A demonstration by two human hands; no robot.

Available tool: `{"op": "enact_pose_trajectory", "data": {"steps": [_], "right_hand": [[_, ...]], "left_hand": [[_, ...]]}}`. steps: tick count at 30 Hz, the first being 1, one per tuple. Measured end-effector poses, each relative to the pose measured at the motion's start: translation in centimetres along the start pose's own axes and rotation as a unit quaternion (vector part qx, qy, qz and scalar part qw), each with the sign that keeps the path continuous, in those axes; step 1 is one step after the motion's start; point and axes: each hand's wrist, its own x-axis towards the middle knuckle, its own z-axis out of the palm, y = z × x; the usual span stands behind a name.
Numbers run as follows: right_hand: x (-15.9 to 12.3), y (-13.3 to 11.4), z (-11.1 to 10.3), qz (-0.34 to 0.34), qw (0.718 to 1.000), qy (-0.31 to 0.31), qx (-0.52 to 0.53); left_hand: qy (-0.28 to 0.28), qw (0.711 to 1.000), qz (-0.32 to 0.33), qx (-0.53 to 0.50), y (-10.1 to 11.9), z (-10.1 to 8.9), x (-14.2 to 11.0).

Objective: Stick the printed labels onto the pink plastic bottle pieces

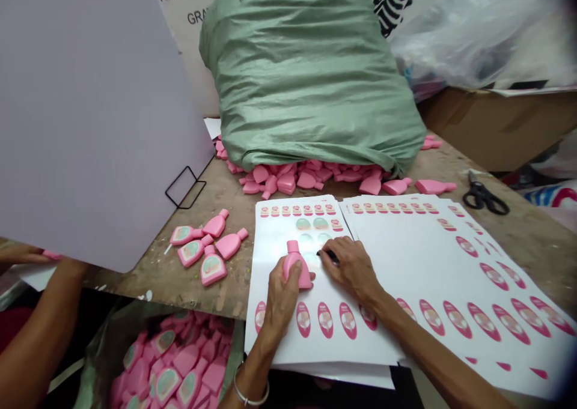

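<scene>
My left hand grips a small pink toy bottle, its neck pointing away from me and no label on the side I see. It is held over a white sticker sheet with round green stickers and oval pink ones. On the right part of this sheet rests my right hand, fingers pinched around a small black tool. The tool's tip points left toward the green stickers; most of it is hidden by the fingers, so its kind is unclear.
A second sticker sheet stack lies at right, with black scissors beyond. Several pink bottles lie left. A green sack spills bottles at the back. Below the edge sits an open bag of bottles. A grey panel partly hides another person's arm.
</scene>
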Motion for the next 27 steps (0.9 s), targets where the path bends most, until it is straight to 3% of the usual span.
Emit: {"op": "enact_pose_trajectory", "data": {"steps": [8, 15, 18, 22, 24, 27], "right_hand": [[0.1, -0.1, -0.3, 0.010, 0.998, -0.029, 0.054], [-0.1, -0.5, -0.2, -0.028, 0.996, 0.049, 0.069], [0.0, -0.9, -1.0, 0.035, 0.987, 0.068, 0.144], [0.2, -2.2, -3.0, 0.180, 0.935, 0.028, 0.304], [0.2, -3.2, -3.9, 0.177, 0.925, -0.009, 0.337], [0.1, -4.7, -4.7, 0.130, 0.931, -0.023, 0.340]], "left_hand": [[0.013, 1.000, -0.003, -0.016, 0.1, 0.3, -0.4], [0.010, 0.998, -0.005, -0.054, 0.3, 0.1, -0.5], [0.026, 0.992, -0.014, -0.123, 0.4, -0.1, -0.7], [0.033, 0.968, -0.052, -0.241, 0.6, -0.3, -1.0], [0.016, 0.960, -0.070, -0.269, 0.9, -0.3, -1.1], [-0.008, 0.949, -0.080, -0.306, 1.3, -0.2, -1.3]]}}
